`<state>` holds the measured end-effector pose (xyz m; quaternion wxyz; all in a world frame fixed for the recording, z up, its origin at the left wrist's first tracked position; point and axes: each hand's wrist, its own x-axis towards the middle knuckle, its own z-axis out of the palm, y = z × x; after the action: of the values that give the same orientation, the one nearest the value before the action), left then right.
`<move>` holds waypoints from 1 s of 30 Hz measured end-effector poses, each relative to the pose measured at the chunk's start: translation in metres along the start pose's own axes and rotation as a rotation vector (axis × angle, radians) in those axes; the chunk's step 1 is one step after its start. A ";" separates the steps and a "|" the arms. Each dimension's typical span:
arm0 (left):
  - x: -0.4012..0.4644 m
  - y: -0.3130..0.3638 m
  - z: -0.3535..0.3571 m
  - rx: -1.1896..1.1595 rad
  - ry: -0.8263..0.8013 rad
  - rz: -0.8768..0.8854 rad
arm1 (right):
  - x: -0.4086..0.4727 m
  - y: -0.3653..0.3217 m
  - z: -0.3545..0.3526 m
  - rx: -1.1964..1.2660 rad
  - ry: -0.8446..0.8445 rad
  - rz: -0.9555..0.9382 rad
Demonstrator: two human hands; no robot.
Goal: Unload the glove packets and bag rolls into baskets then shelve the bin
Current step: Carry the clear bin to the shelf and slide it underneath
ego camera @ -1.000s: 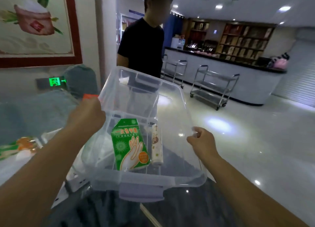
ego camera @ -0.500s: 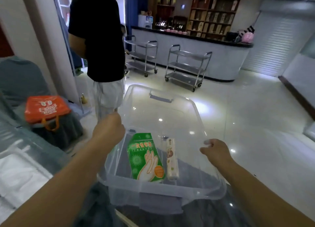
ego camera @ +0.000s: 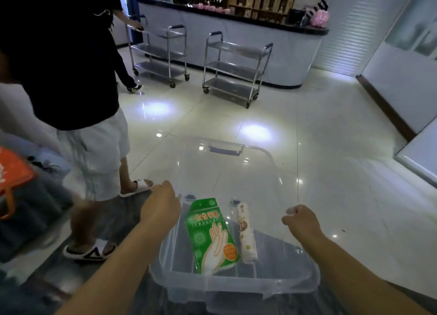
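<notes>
- Head view: a person carries a clear plastic bin [ego camera: 236, 284] across a glossy tiled floor [ego camera: 331, 149], one hand on each long side of its rim.
- Left hand [ego camera: 163, 203] is clenched over the bin's left rim, about halfway along it; right hand [ego camera: 301, 220] is clenched over the right rim at roughly the same point. The fingers themselves curl out of sight over the edges.
- Inside, on the bin's bottom toward its near end, lie a green glove packet [ego camera: 210, 236] and, just beside it on the right, a white bag roll [ego camera: 246, 232]. Whether the two touch cannot be told.
- Both lie flat with their long axes running from the bin's near end to its far end, parallel to the long sides that the hands hold.
- Packet sits nearer the left hand and the roll nearer the right; each lies inward from its hand and back toward the carrier.
- No basket shows here, so the unloading looks not yet begun; either hand would have to let go of the rim to reach in.
- Another person in a black shirt and white shorts [ego camera: 78, 78] stands close by on the left, and two steel trolleys [ego camera: 234, 71] wait by a curved counter [ego camera: 272, 45] beyond.
</notes>
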<state>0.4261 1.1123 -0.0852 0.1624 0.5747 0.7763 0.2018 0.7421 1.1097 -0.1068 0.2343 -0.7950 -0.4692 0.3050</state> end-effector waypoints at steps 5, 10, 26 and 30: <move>0.076 0.022 0.036 -0.002 -0.044 -0.016 | 0.089 -0.017 0.018 -0.004 0.020 0.008; 0.164 0.049 0.063 0.003 -0.068 -0.013 | 0.194 -0.051 0.029 0.031 -0.016 -0.041; 0.412 0.056 0.086 -0.227 0.010 -0.280 | 0.459 -0.240 0.103 -0.020 -0.150 -0.254; 0.494 0.030 0.083 -0.266 -0.001 -0.307 | 0.513 -0.298 0.145 -0.017 -0.152 -0.286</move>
<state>0.3494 1.6036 -0.1524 0.2661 0.4232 0.8211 0.2753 0.6519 1.7121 -0.1484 0.2325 -0.6967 -0.5965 0.3237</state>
